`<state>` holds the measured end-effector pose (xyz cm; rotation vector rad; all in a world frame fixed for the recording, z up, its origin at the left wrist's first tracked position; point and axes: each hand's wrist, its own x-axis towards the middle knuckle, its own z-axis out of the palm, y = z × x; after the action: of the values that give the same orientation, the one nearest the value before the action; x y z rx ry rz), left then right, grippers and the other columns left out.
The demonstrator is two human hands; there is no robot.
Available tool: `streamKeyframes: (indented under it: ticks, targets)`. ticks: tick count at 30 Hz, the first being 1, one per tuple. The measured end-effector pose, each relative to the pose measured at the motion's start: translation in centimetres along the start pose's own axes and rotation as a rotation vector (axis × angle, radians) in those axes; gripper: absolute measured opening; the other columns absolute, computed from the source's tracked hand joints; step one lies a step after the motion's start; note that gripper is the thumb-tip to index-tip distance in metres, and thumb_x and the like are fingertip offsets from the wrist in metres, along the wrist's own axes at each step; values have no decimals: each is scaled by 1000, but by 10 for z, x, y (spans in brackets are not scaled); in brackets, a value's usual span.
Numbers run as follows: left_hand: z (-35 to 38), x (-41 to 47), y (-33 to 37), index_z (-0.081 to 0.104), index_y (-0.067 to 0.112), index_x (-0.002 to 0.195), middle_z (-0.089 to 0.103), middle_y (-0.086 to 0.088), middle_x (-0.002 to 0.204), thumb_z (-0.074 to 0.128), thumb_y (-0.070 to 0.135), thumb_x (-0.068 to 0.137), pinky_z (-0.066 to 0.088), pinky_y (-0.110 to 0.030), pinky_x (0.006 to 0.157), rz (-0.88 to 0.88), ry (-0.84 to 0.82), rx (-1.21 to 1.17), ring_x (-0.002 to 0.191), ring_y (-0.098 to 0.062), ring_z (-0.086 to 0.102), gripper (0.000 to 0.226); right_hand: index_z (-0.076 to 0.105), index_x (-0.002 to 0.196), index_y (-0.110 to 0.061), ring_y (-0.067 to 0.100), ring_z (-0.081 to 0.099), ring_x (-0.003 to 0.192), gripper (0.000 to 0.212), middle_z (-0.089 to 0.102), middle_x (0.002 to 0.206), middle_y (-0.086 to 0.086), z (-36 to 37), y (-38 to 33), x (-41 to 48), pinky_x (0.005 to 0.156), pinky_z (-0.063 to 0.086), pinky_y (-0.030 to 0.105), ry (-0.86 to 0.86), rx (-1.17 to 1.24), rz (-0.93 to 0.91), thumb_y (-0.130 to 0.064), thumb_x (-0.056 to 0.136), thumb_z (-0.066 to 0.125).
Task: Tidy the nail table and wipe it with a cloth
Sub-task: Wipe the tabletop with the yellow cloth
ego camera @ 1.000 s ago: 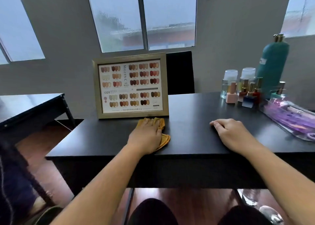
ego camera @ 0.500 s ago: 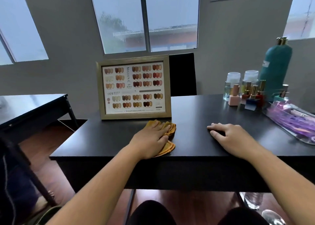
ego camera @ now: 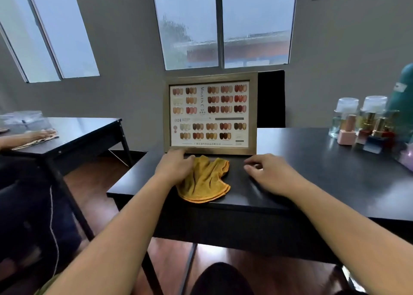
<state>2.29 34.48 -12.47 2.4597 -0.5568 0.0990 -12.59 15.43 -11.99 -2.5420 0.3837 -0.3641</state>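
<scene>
Head view puts your mustard cloth [ego camera: 205, 179] bunched at the table's near edge, just in front of the framed colour chart [ego camera: 210, 113]. It looks soft, light and limp, so press a flat palm on its middle rather than pinch a corner. Your left hand [ego camera: 174, 167] rests released on its left side; your right hand [ego camera: 271, 175] hovers loosely open, grasping nothing. Smooth black table [ego camera: 324, 174], polish bottles [ego camera: 362, 127] far right, grey walls, windows [ego camera: 221, 24] behind.

Dim daylight from windows [ego camera: 220, 24]; soft blur, wide-angle bending at edges.
</scene>
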Motion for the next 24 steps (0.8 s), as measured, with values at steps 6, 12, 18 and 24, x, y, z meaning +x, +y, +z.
streamKeyframes:
  ticks: [6,12,18,24]
  targets:
    - [14,0,2,58,14,112,53,-7,123,47,52,87,42,-44,95,-42,-29,286,113,-27,48,47,61,117,-17,29,47,120,65,60,124,6,42,-44,38,98,43,42,-69,-234,111,-68,79,50]
    - [16,1,-2,52,11,109,58,-11,112,52,34,90,44,-37,77,-14,33,176,102,-29,56,30,61,99,-11,24,61,88,25,66,97,7,57,-62,50,75,53,36,-55,-40,82,-28,81,64]
    - [-15,13,-33,50,14,96,60,-15,108,52,21,89,48,-42,83,-64,80,183,101,-34,56,11,53,104,-16,23,59,89,20,60,101,4,72,-82,58,75,52,36,-25,21,68,-12,85,56]
    - [-47,22,-64,65,7,90,67,-11,94,72,41,76,49,-34,76,-172,-13,65,90,-26,62,38,45,114,-15,21,58,87,32,59,105,6,83,-100,67,68,50,32,-36,79,49,-11,86,60]
